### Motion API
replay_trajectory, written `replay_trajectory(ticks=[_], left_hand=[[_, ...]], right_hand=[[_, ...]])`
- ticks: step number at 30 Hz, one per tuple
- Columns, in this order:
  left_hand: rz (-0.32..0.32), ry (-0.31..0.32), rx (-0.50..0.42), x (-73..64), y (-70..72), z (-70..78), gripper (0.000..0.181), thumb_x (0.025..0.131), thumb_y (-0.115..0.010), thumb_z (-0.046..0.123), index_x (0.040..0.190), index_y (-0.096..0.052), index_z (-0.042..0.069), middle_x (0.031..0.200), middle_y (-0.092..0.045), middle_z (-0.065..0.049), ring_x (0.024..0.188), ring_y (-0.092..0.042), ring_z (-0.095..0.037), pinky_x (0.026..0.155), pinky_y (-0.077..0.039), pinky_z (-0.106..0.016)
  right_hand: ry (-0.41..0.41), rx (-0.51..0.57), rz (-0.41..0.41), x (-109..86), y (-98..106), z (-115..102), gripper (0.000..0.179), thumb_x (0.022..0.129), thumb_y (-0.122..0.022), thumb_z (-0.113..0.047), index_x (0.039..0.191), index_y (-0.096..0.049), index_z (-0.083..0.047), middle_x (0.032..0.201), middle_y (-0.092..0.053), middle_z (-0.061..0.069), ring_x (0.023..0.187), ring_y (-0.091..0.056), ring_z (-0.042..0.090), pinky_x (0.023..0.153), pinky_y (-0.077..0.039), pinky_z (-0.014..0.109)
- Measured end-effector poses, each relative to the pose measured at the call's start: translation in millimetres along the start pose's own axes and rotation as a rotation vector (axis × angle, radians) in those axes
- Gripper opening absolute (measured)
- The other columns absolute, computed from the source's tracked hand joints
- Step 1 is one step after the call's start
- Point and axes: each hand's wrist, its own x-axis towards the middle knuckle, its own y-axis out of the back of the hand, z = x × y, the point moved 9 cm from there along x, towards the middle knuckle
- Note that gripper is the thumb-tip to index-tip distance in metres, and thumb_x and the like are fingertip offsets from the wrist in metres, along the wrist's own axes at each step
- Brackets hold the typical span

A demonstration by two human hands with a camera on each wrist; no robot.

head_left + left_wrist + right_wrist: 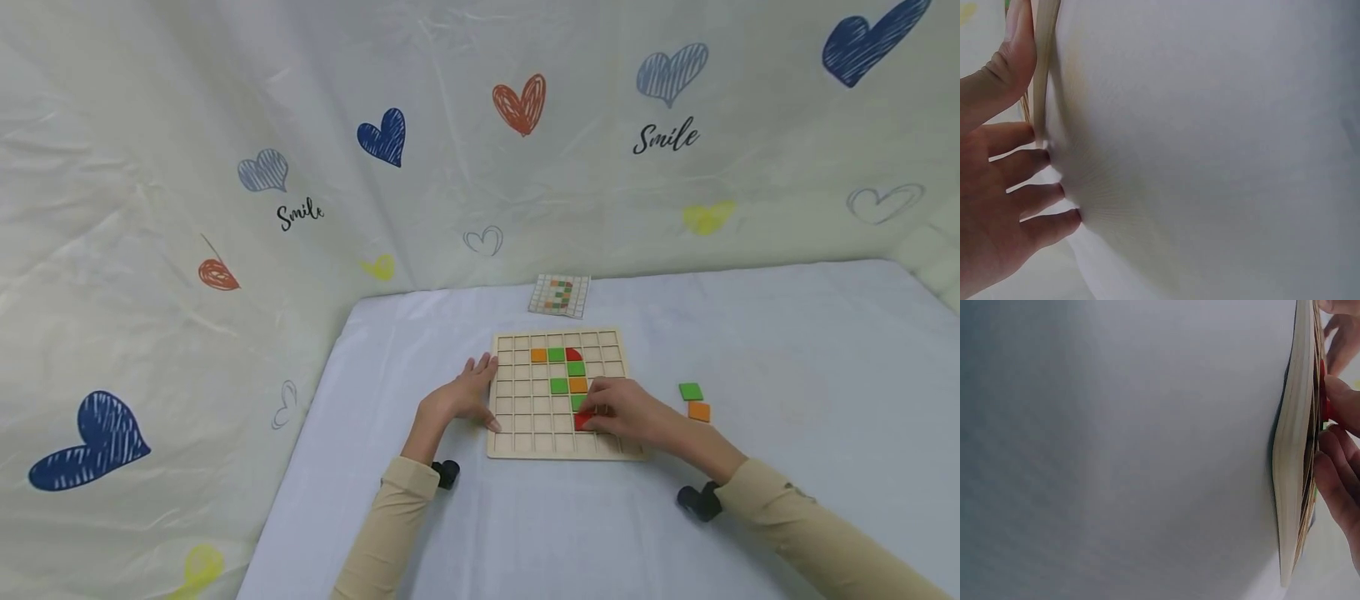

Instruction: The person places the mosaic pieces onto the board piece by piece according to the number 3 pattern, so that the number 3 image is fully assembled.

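A wooden grid board (pixel 525 446) lies on the white cloth, with orange, green and red tiles set in its squares. My left hand (pixel 459 398) braces its left side, fingers spread and fairly straight; in the left wrist view, the thumb and fingertips meet the board's edge (pixel 1044 62). Thumb and fingers of my right hand (pixel 622 410) pinch a red tile (pixel 581 422) at the lower end of the tile pattern, low over the board. That red tile (pixel 1325 409) shows at the fingertips in the right wrist view. A rounded red tile (pixel 573 354) sits at the pattern's top right.
Right of the board, a loose green tile (pixel 691 392) and an orange tile (pixel 699 412) lie on the cloth. A small pattern card (pixel 537 302) rests behind the board. Beyond the table hangs a sheet (pixel 442 208) printed with hearts.
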Motion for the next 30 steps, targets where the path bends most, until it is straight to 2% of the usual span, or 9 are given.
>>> replay_trajectory(ticks=[6, 19, 25, 30], left_hand=[[-0.001, -0.001, 0.008, 0.0, 0.2, 0.6, 0.121, 0.078, -0.09, 0.022, 0.166, -0.008, 0.01, 0.174, 0.0, -0.007, 0.161, 0.004, -0.031, 0.13, -0.011, -0.05], [-0.001, -0.001, 0.014, 1.3, -2.2, -0.2, 0.121, 0.078, -0.09, 0.023, 0.167, -0.008, 0.01, 0.174, 0.0, -0.006, 0.161, 0.005, -0.03, 0.13, -0.011, -0.049], [0.003, 0.003, 0.015, 3.1, -2.0, 0.1, 0.121, 0.077, -0.091, 0.022, 0.166, -0.01, 0.009, 0.174, -0.001, -0.007, 0.161, 0.003, -0.031, 0.13, -0.012, -0.049], [0.009, 0.007, 0.016, 1.9, -0.7, -0.3, 0.12, 0.077, -0.091, 0.022, 0.166, -0.011, 0.008, 0.174, -0.002, -0.008, 0.161, 0.002, -0.032, 0.13, -0.012, -0.05]], right_hand=[[-0.011, -0.028, -0.026, -0.7, -3.2, -0.3, 0.015, 0.085, -0.084, -0.009, 0.1, -0.083, -0.009, 0.087, -0.063, -0.006, 0.077, -0.05, 0.005, 0.066, -0.05, 0.018], [-0.001, -0.048, -0.022, -2.8, -2.8, -3.1, 0.017, 0.084, -0.083, -0.006, 0.101, -0.082, -0.012, 0.089, -0.064, -0.005, 0.079, -0.052, 0.008, 0.069, -0.05, 0.021], [-0.008, -0.045, 0.006, -9.6, 6.3, -2.7, 0.017, 0.087, -0.08, -0.004, 0.101, -0.081, -0.013, 0.094, -0.068, -0.004, 0.082, -0.058, 0.01, 0.07, -0.053, 0.022], [-0.037, -0.053, 0.036, -19.0, 18.3, 2.8, 0.02, 0.085, -0.079, 0.0, 0.101, -0.081, -0.011, 0.095, -0.07, -0.004, 0.079, -0.058, 0.007, 0.067, -0.053, 0.022]])
